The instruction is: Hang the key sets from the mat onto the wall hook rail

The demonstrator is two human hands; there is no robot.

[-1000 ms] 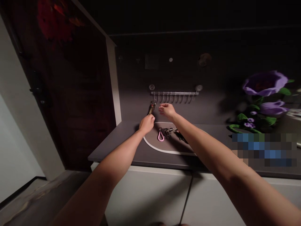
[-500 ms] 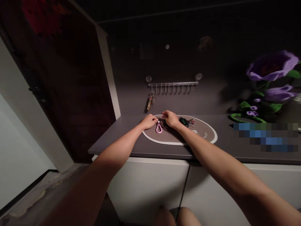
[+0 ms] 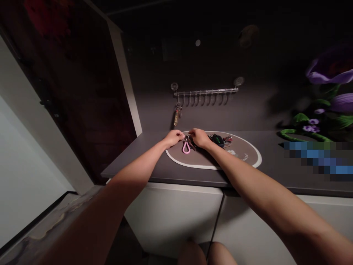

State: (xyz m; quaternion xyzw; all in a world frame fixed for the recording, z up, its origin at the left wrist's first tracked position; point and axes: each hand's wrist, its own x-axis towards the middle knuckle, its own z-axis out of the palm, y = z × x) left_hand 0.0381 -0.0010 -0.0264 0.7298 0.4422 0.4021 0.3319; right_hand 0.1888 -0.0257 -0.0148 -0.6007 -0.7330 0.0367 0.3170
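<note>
Pinching pink-looped keys (image 3: 186, 151) at their top, left hand (image 3: 174, 137) overlies the mat (image 3: 197, 158) near its left rim, right hand (image 3: 200, 138) curled alongside, hold unclear, bare mat frontward.

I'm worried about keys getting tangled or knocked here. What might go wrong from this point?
The pink loop lies close to some keys, so they might snag on each other. The left hand is just below the hanging keychain and could bump it if raised. The right hand is close beside the black item with green lettering and might nudge it.
</note>
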